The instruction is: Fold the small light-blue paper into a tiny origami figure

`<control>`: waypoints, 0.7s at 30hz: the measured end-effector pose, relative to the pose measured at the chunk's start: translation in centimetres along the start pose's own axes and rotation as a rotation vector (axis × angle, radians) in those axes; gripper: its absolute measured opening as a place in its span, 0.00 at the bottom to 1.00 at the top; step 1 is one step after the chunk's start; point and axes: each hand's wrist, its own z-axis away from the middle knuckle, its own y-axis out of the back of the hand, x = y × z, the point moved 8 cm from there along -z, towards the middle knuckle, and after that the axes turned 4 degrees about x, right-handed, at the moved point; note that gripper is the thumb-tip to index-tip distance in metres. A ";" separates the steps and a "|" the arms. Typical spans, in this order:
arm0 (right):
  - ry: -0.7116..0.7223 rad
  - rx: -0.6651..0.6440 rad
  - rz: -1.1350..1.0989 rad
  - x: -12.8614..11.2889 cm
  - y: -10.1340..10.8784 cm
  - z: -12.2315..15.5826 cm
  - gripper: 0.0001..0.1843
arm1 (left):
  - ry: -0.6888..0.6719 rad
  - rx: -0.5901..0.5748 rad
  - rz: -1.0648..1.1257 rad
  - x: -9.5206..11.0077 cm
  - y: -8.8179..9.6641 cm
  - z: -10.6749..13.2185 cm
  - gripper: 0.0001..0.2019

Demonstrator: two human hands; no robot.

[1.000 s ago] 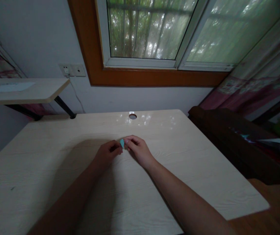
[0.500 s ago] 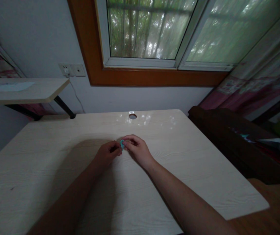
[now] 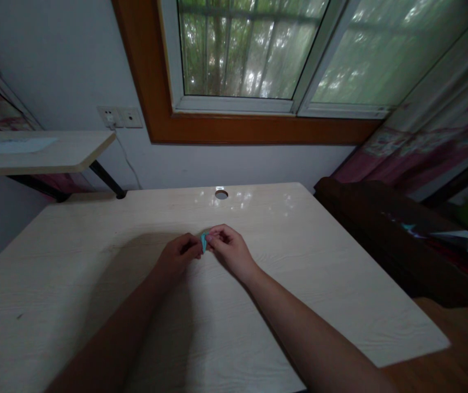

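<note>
My left hand and my right hand meet over the middle of a pale wooden desk. Between their fingertips sits a small teal piece of folded paper. Both hands pinch it, the fingers curled in toward each other. Most of the paper is hidden by the fingers, and only a narrow teal edge shows.
A cable hole lies near the desk's far edge. A shelf juts out at the left, below a wall socket. A dark wooden piece of furniture stands right of the desk, with a window behind.
The hands have stayed in place. The teal paper shows a smaller, narrower edge than a second ago, as the fingers have worked it between them.
</note>
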 end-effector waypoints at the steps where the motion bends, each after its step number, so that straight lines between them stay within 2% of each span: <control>1: -0.002 0.006 0.002 0.1 0.1 0.0 0.10 | -0.016 0.025 0.002 0.1 0.1 0.0 0.06; 7: -0.013 0.013 0.019 0.3 0.3 -0.1 0.12 | -0.165 0.143 -0.100 1.7 0.7 0.3 0.07; 13: -0.019 0.007 -0.018 0.5 0.2 -0.1 0.13 | -0.328 0.125 -0.202 2.9 0.6 0.4 0.05; 21: -0.004 -0.024 -0.010 0.3 -0.1 0.0 0.13 | -0.510 0.211 -0.399 3.8 0.9 0.9 0.05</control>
